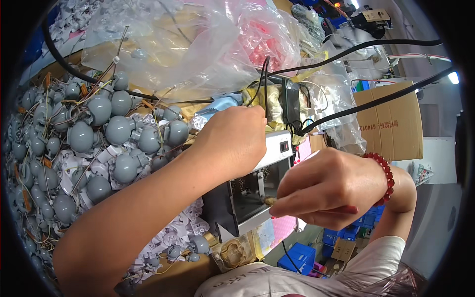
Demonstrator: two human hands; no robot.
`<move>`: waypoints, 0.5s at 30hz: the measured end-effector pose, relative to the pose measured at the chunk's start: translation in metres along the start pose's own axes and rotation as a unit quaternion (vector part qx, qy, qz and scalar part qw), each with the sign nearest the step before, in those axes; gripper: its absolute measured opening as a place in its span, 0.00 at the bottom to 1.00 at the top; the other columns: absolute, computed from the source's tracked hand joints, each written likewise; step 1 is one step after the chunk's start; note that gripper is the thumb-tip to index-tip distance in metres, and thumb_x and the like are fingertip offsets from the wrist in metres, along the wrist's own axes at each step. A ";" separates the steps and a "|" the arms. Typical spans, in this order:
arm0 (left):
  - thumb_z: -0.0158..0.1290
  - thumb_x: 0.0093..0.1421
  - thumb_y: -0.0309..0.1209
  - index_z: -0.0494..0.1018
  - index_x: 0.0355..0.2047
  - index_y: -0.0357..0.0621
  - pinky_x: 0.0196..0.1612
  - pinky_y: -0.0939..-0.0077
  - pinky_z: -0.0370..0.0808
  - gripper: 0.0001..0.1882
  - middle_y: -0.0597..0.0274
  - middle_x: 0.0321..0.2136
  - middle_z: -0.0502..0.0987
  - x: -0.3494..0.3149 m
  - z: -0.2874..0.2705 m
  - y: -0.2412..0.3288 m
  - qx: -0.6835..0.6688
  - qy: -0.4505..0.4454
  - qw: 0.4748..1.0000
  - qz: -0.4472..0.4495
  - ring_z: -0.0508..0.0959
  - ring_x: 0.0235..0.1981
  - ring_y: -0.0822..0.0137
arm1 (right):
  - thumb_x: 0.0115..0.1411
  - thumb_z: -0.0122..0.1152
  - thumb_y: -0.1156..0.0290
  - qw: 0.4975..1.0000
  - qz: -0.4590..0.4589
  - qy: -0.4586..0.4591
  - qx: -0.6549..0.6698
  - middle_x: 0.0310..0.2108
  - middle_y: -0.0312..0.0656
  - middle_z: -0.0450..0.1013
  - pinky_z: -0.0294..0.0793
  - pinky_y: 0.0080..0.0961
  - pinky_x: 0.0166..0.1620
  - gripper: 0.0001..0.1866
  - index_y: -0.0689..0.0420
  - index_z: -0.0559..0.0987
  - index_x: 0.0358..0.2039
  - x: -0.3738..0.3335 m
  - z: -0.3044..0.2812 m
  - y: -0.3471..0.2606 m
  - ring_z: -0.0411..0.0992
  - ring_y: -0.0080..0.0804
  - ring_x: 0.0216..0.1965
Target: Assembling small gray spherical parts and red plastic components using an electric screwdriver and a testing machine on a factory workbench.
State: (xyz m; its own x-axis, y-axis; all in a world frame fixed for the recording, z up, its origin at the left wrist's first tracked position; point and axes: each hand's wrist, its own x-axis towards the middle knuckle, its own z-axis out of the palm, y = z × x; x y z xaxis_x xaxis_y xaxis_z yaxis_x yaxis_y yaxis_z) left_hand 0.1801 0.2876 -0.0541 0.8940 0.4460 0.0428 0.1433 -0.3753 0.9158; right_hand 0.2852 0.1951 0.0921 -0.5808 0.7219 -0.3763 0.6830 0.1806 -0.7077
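Observation:
My left hand (231,141) is closed in a fist over the far left corner of a small white and black machine (274,151). Its fingertips are turned away, and what they hold, if anything, is hidden. My right hand (329,190), with a red bead bracelet (387,178) at the wrist, pinches just right of the machine's open front. A small brownish tuft (270,201) shows by its fingertips; whether the fingers grip it I cannot tell. Inside the machine's dark opening (246,200) are bristly parts. A small switch (284,146) sits on its white top.
Grey round-headed parts with thin wires (81,136) lie heaped on the left among white plastic pieces (185,220). Clear plastic bags (198,54) cover the far side. Black cables (366,47) cross from the right. A cardboard box (391,123) and blue bins (298,257) stand right.

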 end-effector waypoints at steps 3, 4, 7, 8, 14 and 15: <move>0.47 0.60 0.28 0.74 0.31 0.33 0.39 0.51 0.73 0.10 0.39 0.28 0.77 0.000 0.001 0.000 -0.003 0.001 1.000 -0.003 0.78 0.34 0.41 | 0.47 0.61 0.79 1.000 0.006 -0.016 0.015 0.24 0.43 0.66 0.71 0.38 0.25 0.07 0.63 0.72 0.26 -0.005 0.006 0.004 0.72 0.44 0.23; 0.45 0.63 0.31 0.73 0.31 0.34 0.39 0.51 0.71 0.12 0.39 0.28 0.76 0.000 0.000 0.001 -0.008 -0.006 1.000 -0.010 0.76 0.34 0.40 | 0.46 0.61 0.78 0.999 0.009 -0.041 0.002 0.24 0.43 0.66 0.71 0.38 0.25 0.07 0.63 0.72 0.25 -0.006 0.009 0.007 0.72 0.43 0.23; 0.44 0.66 0.33 0.73 0.32 0.34 0.37 0.51 0.70 0.14 0.40 0.28 0.76 0.001 0.001 0.004 -0.015 -0.015 1.000 -0.020 0.75 0.34 0.40 | 0.45 0.63 0.77 0.993 0.002 -0.048 -0.104 0.26 0.42 0.67 0.73 0.32 0.24 0.10 0.64 0.73 0.29 -0.004 0.015 0.007 0.71 0.38 0.23; 0.44 0.66 0.33 0.73 0.33 0.34 0.37 0.52 0.70 0.13 0.40 0.28 0.76 0.001 0.001 0.005 -0.016 -0.017 1.000 -0.021 0.76 0.33 0.40 | 0.46 0.62 0.79 0.987 -0.012 -0.019 -0.160 0.28 0.41 0.69 0.73 0.29 0.24 0.12 0.65 0.76 0.34 -0.006 0.015 0.005 0.72 0.35 0.24; 0.43 0.68 0.33 0.74 0.36 0.34 0.38 0.57 0.72 0.14 0.44 0.29 0.78 -0.003 -0.001 0.003 0.013 -0.003 1.000 -0.022 0.78 0.34 0.45 | 0.51 0.62 0.76 0.980 0.042 0.192 -0.029 0.25 0.43 0.75 0.73 0.24 0.23 0.09 0.64 0.83 0.33 -0.048 0.008 0.005 0.75 0.31 0.20; 0.43 0.68 0.33 0.74 0.36 0.34 0.38 0.58 0.72 0.14 0.44 0.29 0.78 -0.004 -0.001 0.004 0.019 -0.001 1.000 -0.017 0.78 0.34 0.45 | 0.52 0.63 0.75 0.974 0.063 0.219 0.017 0.24 0.44 0.75 0.73 0.24 0.22 0.08 0.64 0.84 0.31 -0.059 0.011 0.001 0.75 0.31 0.20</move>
State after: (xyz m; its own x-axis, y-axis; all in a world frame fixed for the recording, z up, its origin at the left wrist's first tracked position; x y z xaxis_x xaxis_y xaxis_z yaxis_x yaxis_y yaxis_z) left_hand 0.1767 0.2854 -0.0504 0.8889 0.4580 0.0116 0.1893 -0.3902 0.9010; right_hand 0.3151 0.1450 0.1069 -0.2437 0.9536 -0.1768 0.7177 0.0547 -0.6942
